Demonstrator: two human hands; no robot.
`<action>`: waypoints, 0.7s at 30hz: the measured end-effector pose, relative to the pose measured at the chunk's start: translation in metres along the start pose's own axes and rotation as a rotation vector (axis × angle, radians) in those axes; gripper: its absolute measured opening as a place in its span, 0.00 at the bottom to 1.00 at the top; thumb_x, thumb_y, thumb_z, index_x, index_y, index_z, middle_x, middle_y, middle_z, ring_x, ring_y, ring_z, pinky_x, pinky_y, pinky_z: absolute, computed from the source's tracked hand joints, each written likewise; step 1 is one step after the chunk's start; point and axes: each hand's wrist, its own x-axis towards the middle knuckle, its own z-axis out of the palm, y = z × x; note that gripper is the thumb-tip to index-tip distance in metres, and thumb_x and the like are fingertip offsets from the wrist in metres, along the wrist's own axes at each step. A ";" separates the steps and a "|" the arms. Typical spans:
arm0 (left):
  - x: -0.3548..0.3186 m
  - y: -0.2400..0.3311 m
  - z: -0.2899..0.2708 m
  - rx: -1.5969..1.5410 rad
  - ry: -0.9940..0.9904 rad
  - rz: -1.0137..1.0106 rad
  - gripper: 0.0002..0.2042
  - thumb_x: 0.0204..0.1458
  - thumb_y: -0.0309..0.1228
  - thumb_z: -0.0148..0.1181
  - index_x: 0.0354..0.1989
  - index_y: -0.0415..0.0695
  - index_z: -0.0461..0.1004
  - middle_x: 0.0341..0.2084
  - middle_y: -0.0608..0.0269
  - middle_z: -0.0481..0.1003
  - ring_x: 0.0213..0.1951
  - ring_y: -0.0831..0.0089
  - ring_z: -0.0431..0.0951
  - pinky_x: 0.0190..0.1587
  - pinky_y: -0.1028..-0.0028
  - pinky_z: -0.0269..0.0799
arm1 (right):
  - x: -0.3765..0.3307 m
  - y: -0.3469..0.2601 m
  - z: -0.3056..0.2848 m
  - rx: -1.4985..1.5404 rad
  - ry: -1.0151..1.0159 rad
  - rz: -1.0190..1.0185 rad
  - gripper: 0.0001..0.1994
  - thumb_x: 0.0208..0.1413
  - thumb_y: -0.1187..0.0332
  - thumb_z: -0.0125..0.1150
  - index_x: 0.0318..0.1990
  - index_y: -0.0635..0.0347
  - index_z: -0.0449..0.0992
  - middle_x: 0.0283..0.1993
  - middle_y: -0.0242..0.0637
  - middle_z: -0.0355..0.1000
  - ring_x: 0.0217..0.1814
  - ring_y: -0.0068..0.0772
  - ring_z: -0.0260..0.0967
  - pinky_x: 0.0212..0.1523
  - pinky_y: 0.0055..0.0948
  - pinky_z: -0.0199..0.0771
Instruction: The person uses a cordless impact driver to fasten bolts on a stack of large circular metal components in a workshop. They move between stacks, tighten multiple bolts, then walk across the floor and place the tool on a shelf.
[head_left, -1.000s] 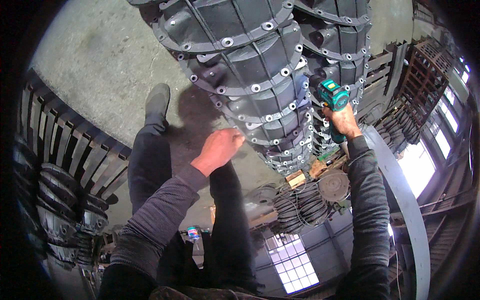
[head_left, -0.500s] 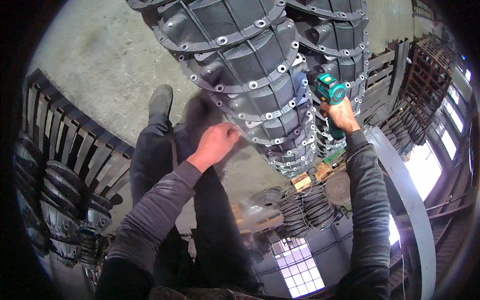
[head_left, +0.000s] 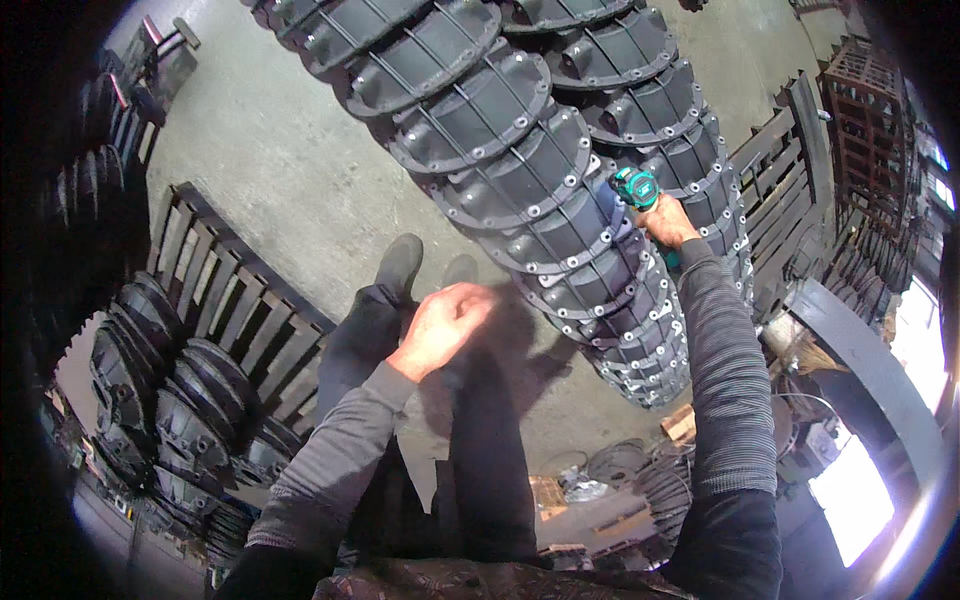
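Note:
My right hand is wrapped round the handle of a teal and black cordless drill. The drill points away from me, its front end against or close to the flanges in a row of dark grey metal castings; whether it touches is hidden. These castings are ribbed, stacked one against another, with bolt holes along their rims. My left hand hangs apart from them over the floor, its fingers curled in. Anything inside those fingers is hidden.
A second row of castings runs alongside on the right. Slatted metal racks stand at left and right. More castings lie at lower left. A brown crate is at far right, and a wood block lies by the row's near end.
The whole view has shifted, showing more of both rows and the left-hand racks. My right hand still grips the drill beside the castings; my left hand stays curled, now farther from them.

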 end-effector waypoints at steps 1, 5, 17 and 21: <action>-0.006 0.006 -0.012 -0.021 0.028 0.033 0.16 0.65 0.37 0.63 0.53 0.38 0.82 0.42 0.53 0.85 0.45 0.65 0.86 0.51 0.67 0.79 | 0.000 0.001 0.000 -0.011 -0.006 -0.051 0.13 0.48 0.65 0.69 0.36 0.66 0.84 0.31 0.45 0.84 0.32 0.38 0.84 0.39 0.40 0.82; -0.014 0.000 -0.063 -0.055 0.105 0.077 0.15 0.66 0.36 0.64 0.52 0.36 0.82 0.38 0.60 0.84 0.41 0.76 0.82 0.47 0.72 0.78 | -0.035 0.015 -0.022 -0.165 0.125 -0.001 0.12 0.46 0.67 0.69 0.34 0.69 0.83 0.30 0.47 0.82 0.30 0.38 0.82 0.37 0.38 0.79; 0.072 -0.091 -0.149 0.433 -0.209 -0.198 0.17 0.64 0.42 0.61 0.50 0.41 0.83 0.41 0.45 0.85 0.47 0.49 0.85 0.52 0.58 0.78 | -0.158 -0.128 0.197 0.962 0.151 0.365 0.13 0.56 0.79 0.66 0.49 0.65 0.81 0.40 0.35 0.82 0.32 0.27 0.78 0.34 0.29 0.80; 0.096 -0.108 -0.170 0.532 -0.244 -0.162 0.17 0.64 0.42 0.61 0.50 0.41 0.84 0.42 0.43 0.84 0.49 0.45 0.84 0.53 0.55 0.78 | -0.151 -0.160 0.254 0.930 0.272 0.569 0.09 0.56 0.78 0.68 0.44 0.64 0.82 0.36 0.35 0.82 0.29 0.27 0.78 0.32 0.30 0.79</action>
